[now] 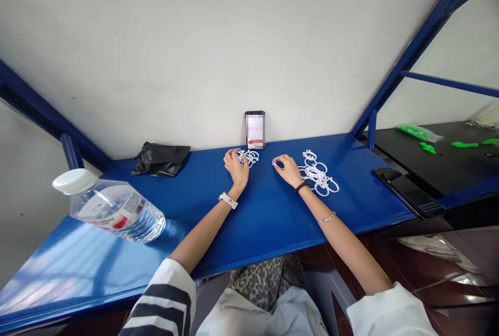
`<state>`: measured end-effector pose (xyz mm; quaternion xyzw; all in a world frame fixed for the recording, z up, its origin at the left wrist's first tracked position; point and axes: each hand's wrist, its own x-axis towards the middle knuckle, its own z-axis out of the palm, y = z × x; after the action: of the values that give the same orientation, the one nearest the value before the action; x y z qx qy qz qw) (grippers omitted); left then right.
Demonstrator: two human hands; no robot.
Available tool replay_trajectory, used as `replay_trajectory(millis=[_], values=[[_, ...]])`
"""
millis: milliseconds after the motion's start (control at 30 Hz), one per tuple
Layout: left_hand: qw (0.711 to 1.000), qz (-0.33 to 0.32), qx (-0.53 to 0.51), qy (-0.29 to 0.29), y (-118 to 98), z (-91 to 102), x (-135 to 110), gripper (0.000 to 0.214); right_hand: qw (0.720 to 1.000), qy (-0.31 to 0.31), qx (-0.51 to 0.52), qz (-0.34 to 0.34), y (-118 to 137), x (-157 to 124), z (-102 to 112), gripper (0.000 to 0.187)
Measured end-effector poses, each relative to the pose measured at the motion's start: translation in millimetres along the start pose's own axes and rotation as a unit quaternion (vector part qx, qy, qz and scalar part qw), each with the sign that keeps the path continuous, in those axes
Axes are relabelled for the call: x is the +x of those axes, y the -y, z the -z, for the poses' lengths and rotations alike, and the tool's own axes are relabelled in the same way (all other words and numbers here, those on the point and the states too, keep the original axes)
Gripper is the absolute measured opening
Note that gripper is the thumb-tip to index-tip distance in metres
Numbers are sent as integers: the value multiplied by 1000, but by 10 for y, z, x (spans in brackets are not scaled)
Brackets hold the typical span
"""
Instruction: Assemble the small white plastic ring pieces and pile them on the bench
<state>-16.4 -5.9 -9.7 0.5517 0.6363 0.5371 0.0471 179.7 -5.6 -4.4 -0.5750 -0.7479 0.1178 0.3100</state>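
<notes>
My left hand [236, 168] rests on the blue table [268, 216] with its fingers curled over a small bunch of white plastic rings [249, 157]. My right hand [287, 169] lies to the right of it, fingertips pinched on a small white piece [274, 162] at the table surface. A bigger heap of white rings [317, 174] lies just right of my right hand. A pale watch sits on the left wrist, and a dark bead bracelet and a thin bangle on the right arm.
A phone [254, 129] leans upright against the white wall behind the hands. A crumpled black bag [159, 159] lies at the back left. A large water bottle [111, 205] stands near left. A second phone [401, 188] lies at the right edge; green parts [419, 132] lie on the neighbouring black bench.
</notes>
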Motion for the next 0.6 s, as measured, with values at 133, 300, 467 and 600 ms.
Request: replay_trajectory(millis=[133, 300, 467, 600], values=[[990, -133, -17, 47, -39, -23, -39, 17, 993, -22, 115, -1, 36, 2, -22, 17], [958, -253, -21, 130, -96, -54, -114, 20, 945, -53, 320, -41, 120, 5, -64, 23], [948, -267, -22, 171, -99, -53, -133, 35, 844, -41, 520, -127, 170, -1, -44, 32], [947, -254, -28, 192, -67, -75, -129, 42, 792, -7, 592, -148, 200, -26, -29, 34]])
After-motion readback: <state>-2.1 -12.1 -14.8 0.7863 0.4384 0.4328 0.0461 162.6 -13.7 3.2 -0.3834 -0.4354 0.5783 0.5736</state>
